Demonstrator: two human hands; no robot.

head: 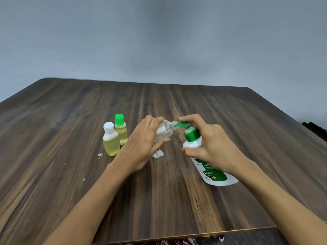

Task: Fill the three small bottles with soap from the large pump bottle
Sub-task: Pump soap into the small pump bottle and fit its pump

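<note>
My left hand [141,147] grips a clear small bottle [165,130], uncapped and tilted, its open neck right at the green spout of the large pump bottle [208,167]. My right hand [210,144] is curled around the white pump bottle's neck, with a finger on top of the green pump head [184,124]. To the left stand two capped small bottles of yellowish liquid: one with a white cap [111,140] in front and one with a green cap [120,129] just behind it.
A foamy soap blob [158,154] lies on the dark wooden table [159,200] below the clear bottle, and a smaller spot [100,155] lies left of the white-capped bottle. The table's front edge runs along the bottom of the view. A grey wall is behind.
</note>
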